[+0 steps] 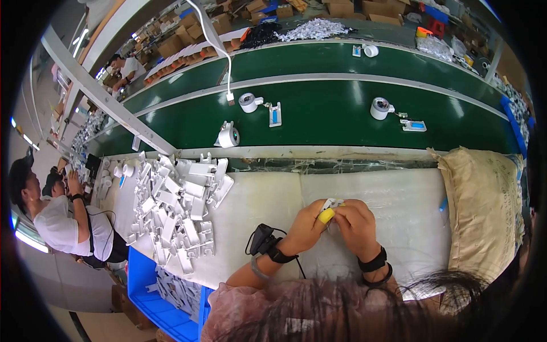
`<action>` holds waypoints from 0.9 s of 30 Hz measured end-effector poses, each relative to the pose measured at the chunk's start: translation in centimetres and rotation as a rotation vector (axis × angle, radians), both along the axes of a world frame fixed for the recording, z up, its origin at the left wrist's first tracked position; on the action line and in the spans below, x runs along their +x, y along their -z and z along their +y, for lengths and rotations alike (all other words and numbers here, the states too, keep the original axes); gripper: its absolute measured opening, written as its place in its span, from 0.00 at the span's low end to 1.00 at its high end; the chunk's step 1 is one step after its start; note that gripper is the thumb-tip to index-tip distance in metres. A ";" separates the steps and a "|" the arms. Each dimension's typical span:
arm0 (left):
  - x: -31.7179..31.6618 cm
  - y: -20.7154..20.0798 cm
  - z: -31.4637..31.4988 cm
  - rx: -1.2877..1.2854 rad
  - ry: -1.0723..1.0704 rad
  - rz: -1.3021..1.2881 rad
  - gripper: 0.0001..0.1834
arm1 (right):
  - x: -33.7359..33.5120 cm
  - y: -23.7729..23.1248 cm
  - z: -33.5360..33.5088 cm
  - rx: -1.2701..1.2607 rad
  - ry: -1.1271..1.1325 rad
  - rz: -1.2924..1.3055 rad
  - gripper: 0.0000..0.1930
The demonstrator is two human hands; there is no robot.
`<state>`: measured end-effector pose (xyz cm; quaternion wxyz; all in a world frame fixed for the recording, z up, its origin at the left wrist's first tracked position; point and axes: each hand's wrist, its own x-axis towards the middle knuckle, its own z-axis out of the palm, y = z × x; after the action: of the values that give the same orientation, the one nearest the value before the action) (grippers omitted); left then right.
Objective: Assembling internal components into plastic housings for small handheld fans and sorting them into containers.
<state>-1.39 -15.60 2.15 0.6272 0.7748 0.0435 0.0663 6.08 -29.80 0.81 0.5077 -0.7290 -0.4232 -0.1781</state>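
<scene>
Spanning the far side, green conveyor (319, 108): its nearer lane bears three round white units (248, 102), with one more on the lane beyond the rail; they look further along than anything loose on the table, though whose work they are cannot be told

Worktable (256, 194): pale-covered, with the hands at work over its near half, right of the middle

Brown sack (481, 211): slumped over the right end, it limits room on that side

White heap (174, 199): many loose, unjoined moulded parts crowd the left of the table, so plenty seems left to handle

Blue bin (142, 268): below the table's near left edge, holding grey flat parts (176, 290), also loose

Co-worker (65, 228): in a white top at far left, well apart from these hands

Hands: the left hand (305, 228) and right hand (356, 225) meet, thumbs and forefingers pinching one object from both sides; the other fingers look curled in, partly hidden

Hanging cable (229, 71): white, its plug dangling before the conveyor, clear of both hands

Small white piece (333, 202): between the fingertips, above the table, apparently mid-step; a yellow patch (326, 215) by the left thumb may be a wrap or a part, and how much is finished cannot be seen
</scene>
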 end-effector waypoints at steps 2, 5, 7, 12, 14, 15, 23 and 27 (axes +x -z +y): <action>1.2 0.9 0.9 -0.085 0.019 0.110 0.14 | 0.5 0.7 0.3 -0.061 0.047 -0.022 0.12; 3.9 1.1 2.5 -0.216 -0.034 0.022 0.15 | 0.0 -1.4 -0.1 -0.052 0.179 0.026 0.12; 7.2 0.6 4.8 -0.257 -0.063 -0.022 0.16 | 0.5 -0.7 -0.6 -0.052 0.177 0.038 0.13; 15.9 4.0 16.0 0.375 -0.487 -0.343 0.17 | 0.6 -0.6 -0.4 -0.027 0.102 0.077 0.15; 17.8 5.5 19.3 0.746 -0.885 -0.155 0.21 | 0.7 -0.5 -0.5 -0.066 0.020 0.140 0.15; 18.2 5.7 19.8 0.773 -0.988 -0.134 0.25 | 0.9 -0.3 -0.6 -0.056 0.035 0.136 0.15; 20.0 9.1 26.0 0.969 -0.970 0.469 0.35 | 0.9 0.7 -0.5 -0.129 -0.012 0.184 0.12; 20.3 7.6 26.0 1.064 -0.839 0.402 0.23 | 1.4 0.9 -0.7 -0.139 0.005 0.166 0.11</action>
<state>18.91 10.37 -5.49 0.0646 0.8912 0.4153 0.1705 7.48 -30.46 -0.11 0.4889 -0.7756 -0.3893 -0.0888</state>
